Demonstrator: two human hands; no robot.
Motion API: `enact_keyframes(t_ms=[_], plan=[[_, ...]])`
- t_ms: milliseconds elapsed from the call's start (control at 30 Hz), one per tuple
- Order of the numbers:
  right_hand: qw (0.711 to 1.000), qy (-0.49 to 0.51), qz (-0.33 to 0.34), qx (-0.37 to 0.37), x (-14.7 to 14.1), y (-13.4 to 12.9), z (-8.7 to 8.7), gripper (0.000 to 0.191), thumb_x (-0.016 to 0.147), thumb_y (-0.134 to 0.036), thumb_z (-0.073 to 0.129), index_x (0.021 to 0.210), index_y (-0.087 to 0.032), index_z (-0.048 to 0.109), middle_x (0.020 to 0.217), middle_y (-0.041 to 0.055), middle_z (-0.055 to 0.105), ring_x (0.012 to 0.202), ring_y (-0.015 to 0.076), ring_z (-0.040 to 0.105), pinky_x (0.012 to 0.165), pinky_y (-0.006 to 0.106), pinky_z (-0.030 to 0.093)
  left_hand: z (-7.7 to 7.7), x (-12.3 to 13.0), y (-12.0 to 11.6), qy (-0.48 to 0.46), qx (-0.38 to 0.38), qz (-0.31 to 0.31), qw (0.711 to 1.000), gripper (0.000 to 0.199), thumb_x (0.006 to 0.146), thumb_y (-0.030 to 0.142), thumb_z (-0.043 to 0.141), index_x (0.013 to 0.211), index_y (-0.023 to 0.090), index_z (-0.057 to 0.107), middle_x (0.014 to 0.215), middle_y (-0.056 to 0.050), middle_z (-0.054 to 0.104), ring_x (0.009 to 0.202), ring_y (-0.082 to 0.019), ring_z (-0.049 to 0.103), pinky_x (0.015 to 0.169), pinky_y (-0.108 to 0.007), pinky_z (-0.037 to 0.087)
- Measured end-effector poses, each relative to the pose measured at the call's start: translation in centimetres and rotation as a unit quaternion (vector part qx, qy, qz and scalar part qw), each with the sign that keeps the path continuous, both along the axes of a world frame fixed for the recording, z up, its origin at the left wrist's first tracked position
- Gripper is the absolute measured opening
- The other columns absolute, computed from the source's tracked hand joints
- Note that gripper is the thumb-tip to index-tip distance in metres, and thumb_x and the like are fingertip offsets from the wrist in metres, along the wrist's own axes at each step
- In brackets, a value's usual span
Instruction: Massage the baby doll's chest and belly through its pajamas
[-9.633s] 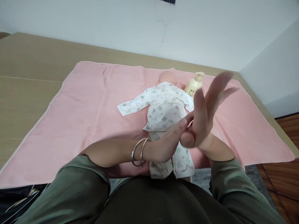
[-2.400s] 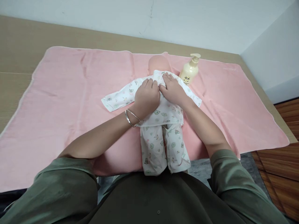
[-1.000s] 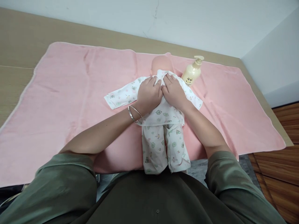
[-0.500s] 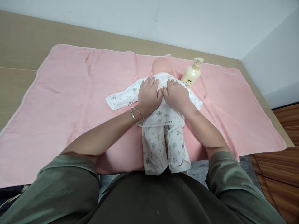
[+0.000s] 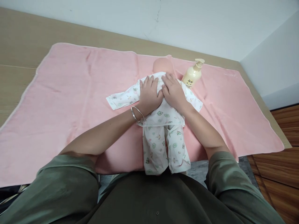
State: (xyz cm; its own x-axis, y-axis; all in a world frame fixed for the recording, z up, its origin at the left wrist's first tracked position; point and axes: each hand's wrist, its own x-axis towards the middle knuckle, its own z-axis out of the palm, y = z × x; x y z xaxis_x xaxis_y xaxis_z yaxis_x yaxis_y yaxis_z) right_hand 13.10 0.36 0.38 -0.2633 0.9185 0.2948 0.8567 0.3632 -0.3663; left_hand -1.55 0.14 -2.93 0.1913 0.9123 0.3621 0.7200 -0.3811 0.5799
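White wall (image 5: 205, 31) rises beyond my fingers (image 5: 155, 84), above a pale wood-look table (image 5: 21, 34). Soft pink cloth (image 5: 70, 93) spreads beneath them. Under my fingers lies a pink-headed doll (image 5: 161, 116) in white printed clothes. My left hand (image 5: 149, 95) and right hand (image 5: 174, 94) rest flat on its upper body, left fingers slightly spread, right ones close together. Right of them is a cream pump bottle (image 5: 193, 74); silver bangles (image 5: 133, 114) sit behind the left fingers.

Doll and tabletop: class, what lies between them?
A pink blanket, spread beneath the doll over the tabletop; the head view shows it.
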Motion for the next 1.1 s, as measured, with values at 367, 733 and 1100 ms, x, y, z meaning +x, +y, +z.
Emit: enact_keyframes(t_ms=[367, 733, 1100], plan=[[0.999, 0.04, 0.015, 0.012, 0.4, 0.3, -0.7, 0.05, 0.099, -0.032, 0.035, 0.145, -0.021, 0.052, 0.161, 0.0076, 0.044, 0.153, 0.0279, 0.034, 0.128, 0.057, 0.026, 0.4, 0.1, -0.1, 0.031, -0.012, -0.004, 0.999, 0.061, 0.091, 0.037, 0.044, 0.146, 0.009, 0.048, 0.158, -0.021, 0.044, 0.152, -0.038, 0.032, 0.126, -0.061, 0.014], [1.0, 0.028, 0.007, 0.011, 0.4, 0.3, -0.3, 0.049, 0.099, -0.023, 0.035, 0.144, -0.02, 0.054, 0.16, 0.0075, 0.046, 0.153, 0.024, 0.035, 0.128, 0.051, 0.027, -0.2, 0.0, 0.1, 0.016, 0.015, -0.009, 1.0, 0.059, 0.089, 0.037, 0.043, 0.143, 0.014, 0.051, 0.154, -0.018, 0.05, 0.149, -0.038, 0.037, 0.125, -0.063, 0.017], [0.998, -0.007, -0.001, 0.058, 1.9, -1.2, 5.0, 0.055, 0.094, -0.014, 0.033, 0.143, -0.025, 0.054, 0.162, 0.003, 0.043, 0.154, 0.0236, 0.034, 0.128, 0.055, 0.026, 3.5, 0.4, 0.2, -0.085, 0.013, -0.022, 0.996, 0.081, 0.099, 0.066, 0.006, 0.132, 0.018, 0.063, 0.152, -0.013, 0.053, 0.153, -0.035, 0.029, 0.128, -0.062, 0.009]])
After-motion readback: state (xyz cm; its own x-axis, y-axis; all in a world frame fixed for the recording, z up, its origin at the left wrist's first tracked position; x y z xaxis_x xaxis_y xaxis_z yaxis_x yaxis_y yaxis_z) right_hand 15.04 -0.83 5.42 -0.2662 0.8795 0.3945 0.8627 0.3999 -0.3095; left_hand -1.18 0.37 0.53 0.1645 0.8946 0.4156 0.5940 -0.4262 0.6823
